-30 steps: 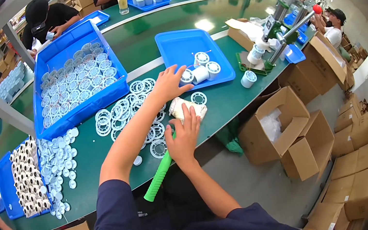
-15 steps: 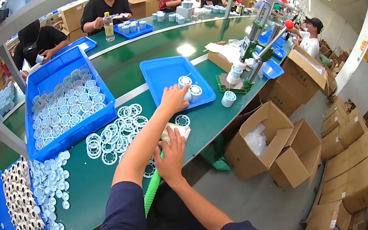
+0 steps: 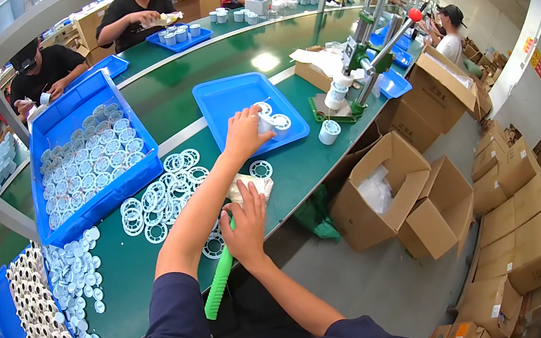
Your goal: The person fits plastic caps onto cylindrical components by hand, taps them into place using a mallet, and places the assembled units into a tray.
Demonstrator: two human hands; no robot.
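My left hand [image 3: 246, 132] reaches over a blue tray [image 3: 215, 102], its fingers closed around a light-blue cylindrical part [image 3: 266, 125]. Beside that stands another such part with a white ring-shaped top [image 3: 282, 122]. My right hand [image 3: 246, 230] rests near the bench edge, the thumb over a green ribbed handle [image 3: 218, 290] and the other fingers extended onto an off-white cloth-like thing [image 3: 261, 186]. What the handle's upper end joins is hidden under the hand. Several flat pale rings [image 3: 160, 201] lie left of my left forearm; a single ring [image 3: 260, 169] sits near the tray.
A large blue bin [image 3: 154, 164] holds rows of cylindrical parts. Small round caps [image 3: 79, 275] are heaped beside a tray of white-and-black parts [image 3: 37, 301]. Right of my tray stand a lever press [image 3: 359, 74] and a lone cylinder [image 3: 329, 132]. Open cartons [image 3: 380, 193] occupy the floor; co-workers sit opposite.
The view has shifted slightly. My left hand stays at the cylinders in the tray, and my right hand stays at the green handle. Across the bench, a person has lifted a pale thing.
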